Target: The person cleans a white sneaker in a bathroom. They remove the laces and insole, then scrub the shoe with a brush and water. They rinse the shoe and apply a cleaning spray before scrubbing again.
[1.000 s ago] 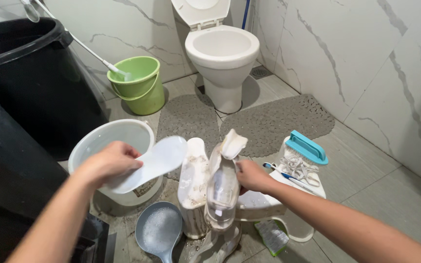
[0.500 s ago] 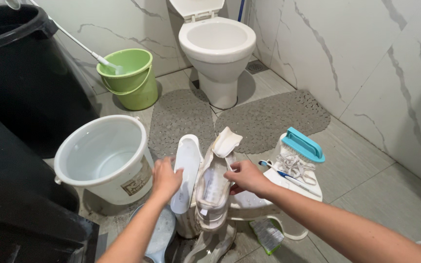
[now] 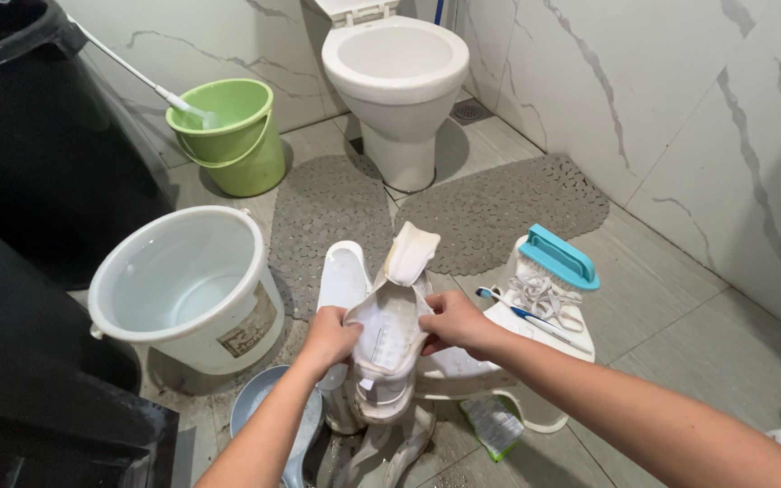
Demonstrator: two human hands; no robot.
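Note:
A dirty white shoe (image 3: 389, 339) stands toe-down between my hands, its tongue (image 3: 409, 253) flipped up. My left hand (image 3: 329, 336) grips the left edge of its opening and my right hand (image 3: 452, 323) grips the right edge, spreading it. A white insole (image 3: 343, 278) leans upright just left of the shoe, behind my left hand. A second white shoe lies partly hidden behind and below.
A white bucket (image 3: 184, 282) stands at left, a grey ladle (image 3: 264, 411) below it. A low white stool (image 3: 535, 334) carries a teal scrub brush (image 3: 555, 258), laces (image 3: 542, 298) and a toothbrush (image 3: 522, 314). Green bucket (image 3: 228, 136), toilet (image 3: 395, 81), black bins (image 3: 38, 145), grey mats (image 3: 499, 212) lie around.
My left hand carried the insole down from over the white bucket, set it beside the shoe and let go. It now grips the shoe's opening. The view tilted down.

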